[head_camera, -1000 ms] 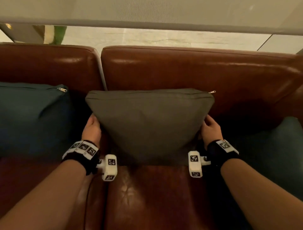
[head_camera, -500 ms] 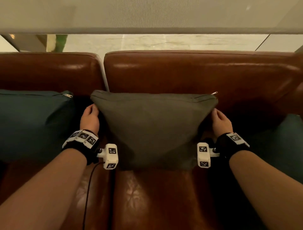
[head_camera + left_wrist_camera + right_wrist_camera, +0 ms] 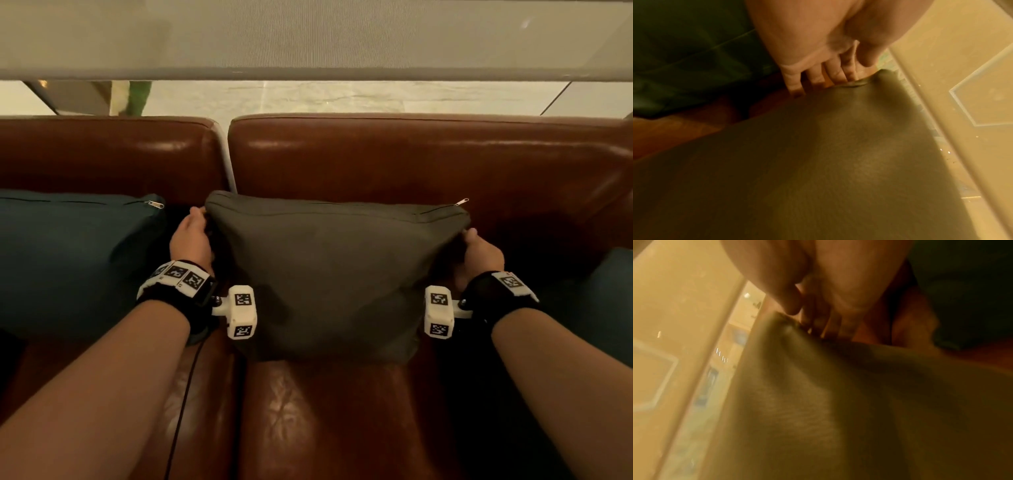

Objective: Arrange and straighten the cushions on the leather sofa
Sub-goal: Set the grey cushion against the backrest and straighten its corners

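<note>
A grey-green cushion point(image 3: 335, 274) stands upright against the brown leather sofa back point(image 3: 411, 161), its zip pull at the top right corner. My left hand point(image 3: 191, 236) holds its upper left corner, fingers behind the fabric and thumb in front point(image 3: 838, 76). My right hand point(image 3: 479, 250) pinches the upper right corner the same way point(image 3: 813, 321). The cushion point(image 3: 818, 162) fills most of both wrist views point(image 3: 838, 402). A dark teal cushion point(image 3: 68, 257) leans on the left seat, just beside my left hand.
Another dark teal cushion point(image 3: 609, 301) lies at the right edge on the seat. The brown leather seat point(image 3: 325, 418) stretches bare in front of the grey-green cushion. A gap point(image 3: 226, 161) separates the two back sections. Behind the sofa runs a pale floor point(image 3: 308, 97).
Both hands have slid up the cushion's sides from low on its edges to the top corners. The cushion has shifted slightly back and right against the sofa back.
</note>
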`<state>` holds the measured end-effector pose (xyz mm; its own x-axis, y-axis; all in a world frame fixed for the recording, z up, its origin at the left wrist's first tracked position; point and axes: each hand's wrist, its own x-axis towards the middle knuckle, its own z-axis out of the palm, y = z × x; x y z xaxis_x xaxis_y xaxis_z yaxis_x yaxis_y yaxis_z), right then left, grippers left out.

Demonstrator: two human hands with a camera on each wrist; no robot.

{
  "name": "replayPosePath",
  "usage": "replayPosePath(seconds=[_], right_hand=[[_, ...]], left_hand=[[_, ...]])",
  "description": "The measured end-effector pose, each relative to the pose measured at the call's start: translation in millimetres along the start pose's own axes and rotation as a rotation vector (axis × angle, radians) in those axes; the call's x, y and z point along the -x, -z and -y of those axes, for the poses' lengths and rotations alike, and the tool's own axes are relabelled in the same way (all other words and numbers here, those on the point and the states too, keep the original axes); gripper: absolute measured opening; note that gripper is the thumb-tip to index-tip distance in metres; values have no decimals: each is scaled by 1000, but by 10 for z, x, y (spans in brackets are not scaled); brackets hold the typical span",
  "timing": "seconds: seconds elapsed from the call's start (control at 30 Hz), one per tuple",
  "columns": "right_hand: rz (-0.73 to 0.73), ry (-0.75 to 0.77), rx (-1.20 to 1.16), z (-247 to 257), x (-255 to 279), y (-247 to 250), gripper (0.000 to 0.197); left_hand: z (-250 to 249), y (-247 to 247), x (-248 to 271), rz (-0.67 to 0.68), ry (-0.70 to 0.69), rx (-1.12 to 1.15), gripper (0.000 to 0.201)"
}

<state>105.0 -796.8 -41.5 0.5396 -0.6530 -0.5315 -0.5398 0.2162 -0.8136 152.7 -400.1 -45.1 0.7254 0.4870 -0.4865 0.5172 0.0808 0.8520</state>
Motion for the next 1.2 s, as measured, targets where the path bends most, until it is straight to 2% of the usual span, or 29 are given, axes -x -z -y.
replayPosePath(seconds=[0.03,0.07,0.1,0.17,0.23,0.33,0.4,0.47,0.5,0.53,0.6,0.63,0.67,0.7,0.77,0.83,0.9,0.97,1.03,1.1,1.17,1.2], right_hand=[[36,-20,-3,4,-10,-14,67],[76,-18,-58,20,-7,-29,67],[79,24,-38,37,50,-43,57],[-24,56,46,106,65,-41,40],[-55,33,130,199,89,-19,39],[-81,-16,133,269,34,30,30],[-102,33,174,298,48,48,27],[-90,194,283,335,123,47,34],[-95,345,369,360,221,4,37],[-84,553,443,348,356,-77,39],[73,1024,644,202,693,-380,42],[180,1173,797,70,858,-573,45],[282,1204,956,-83,954,-735,49],[350,1166,1110,-213,1012,-854,52],[323,1152,1290,-357,905,-896,55],[237,1118,1328,-298,656,-741,56],[183,1019,1342,-197,395,-535,57],[111,923,1397,-99,250,-347,59],[19,879,1395,-40,307,-305,61],[31,1001,1310,-90,603,-428,60],[202,1179,1293,-315,897,-630,58],[271,1213,1323,-429,957,-700,58]], left_hand=[[-11,-2,-27,12,-16,-3,36],[-32,6,-33,10,-40,-44,40],[-33,26,-60,-7,-71,-91,40],[-24,69,-114,-47,-80,-116,34],[-16,108,-137,-67,-48,-97,27],[-43,104,-110,-98,-17,-103,17],[-123,76,-25,-131,-80,-113,24],[-198,35,142,-223,-217,-203,35],[-230,-3,265,-259,-350,-265,39],[-242,-75,436,-245,-547,-335,40],[-159,-360,772,-36,-974,-618,44],[-41,-530,876,96,-1104,-822,48],[74,-689,950,202,-1152,-1020,52],[173,-802,936,253,-1151,-1194,54],[259,-814,730,234,-1120,-1364,55],[243,-635,452,120,-1072,-1383,55],[149,-421,251,99,-1005,-1423,57],[62,-315,196,97,-970,-1475,58],[1,-339,305,29,-929,-1450,58],[65,-482,577,70,-1012,-1374,59],[271,-680,868,233,-1148,-1361,61],[354,-736,933,309,-1162,-1376,61]])
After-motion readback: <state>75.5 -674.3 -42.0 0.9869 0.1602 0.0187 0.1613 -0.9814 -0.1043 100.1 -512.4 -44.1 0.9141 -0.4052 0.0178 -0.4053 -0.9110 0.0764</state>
